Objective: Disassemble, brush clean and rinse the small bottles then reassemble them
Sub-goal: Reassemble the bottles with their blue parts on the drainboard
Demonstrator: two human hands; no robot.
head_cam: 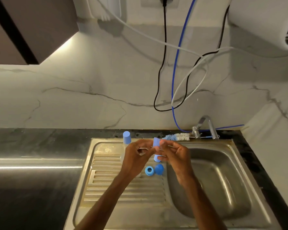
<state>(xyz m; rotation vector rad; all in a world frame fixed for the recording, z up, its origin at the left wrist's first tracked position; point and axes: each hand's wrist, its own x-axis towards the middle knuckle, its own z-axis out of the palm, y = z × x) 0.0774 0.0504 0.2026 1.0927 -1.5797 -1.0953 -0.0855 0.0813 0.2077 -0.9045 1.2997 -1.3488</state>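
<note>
Over the steel drainboard (106, 188) both hands meet around a small bottle with a blue cap (156, 143). My right hand (175, 155) pinches the blue bottle part, thumb high and fingers low. My left hand (136, 155) curls its fingers on the clear body beside it; that body is hard to make out. A second bottle with a blue cap (126, 137) stands upright at the sink's back rim. A blue ring collar (149, 170) and a blue dome cap (159, 169) lie on the drainboard below my hands. A blue and white bottle brush (176, 137) lies along the back rim.
The sink basin (211, 188) opens to the right, with a chrome tap (208, 125) behind it. Dark countertop (32, 163) runs to the left. Black, blue and white cables (175, 77) hang down the marble wall toward the tap.
</note>
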